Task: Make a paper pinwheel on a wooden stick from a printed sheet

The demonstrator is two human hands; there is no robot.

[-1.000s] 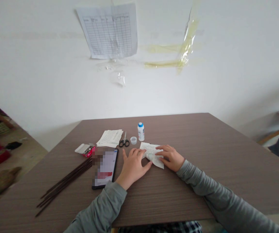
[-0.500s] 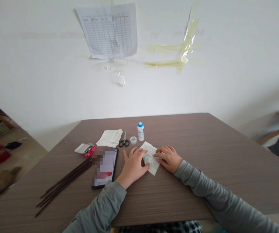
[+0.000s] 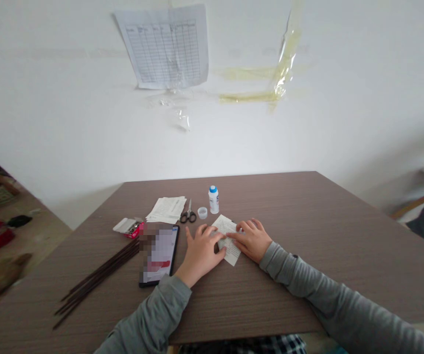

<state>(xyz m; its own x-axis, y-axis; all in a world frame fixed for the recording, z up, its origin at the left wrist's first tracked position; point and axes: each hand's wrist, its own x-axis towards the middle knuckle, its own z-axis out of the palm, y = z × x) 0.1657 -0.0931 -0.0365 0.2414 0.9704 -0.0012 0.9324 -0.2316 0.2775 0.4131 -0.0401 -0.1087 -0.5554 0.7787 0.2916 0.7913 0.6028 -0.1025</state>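
A small sheet of printed paper (image 3: 233, 254) lies slantwise on the table in front of me. My left hand (image 3: 202, 250) rests at its left edge, fingers spread and curved, with the index finger and thumb touching the sheet. From the right side, my right hand (image 3: 252, 239) reaches over the paper with its fingers stretched out. Its fingertips press on the middle of the sheet, close to my left index fingertip. Part of the paper is hidden under the fingers. A white bottle with a blue cap (image 3: 214, 200) stands just behind the sheet.
Near the bottle are a small clear cup (image 3: 202, 213), scissors (image 3: 188, 215) and a stack of printed papers (image 3: 166, 210). A phone (image 3: 160, 258), a red-and-white box (image 3: 131, 227) and dark thin sticks (image 3: 94, 282) lie to the left. The wall rises behind the table (image 3: 271, 196).
My right hand has moved slightly left, its fingertips coming up to my left index finger. A raised curl in the paper by my left hand shows less now.
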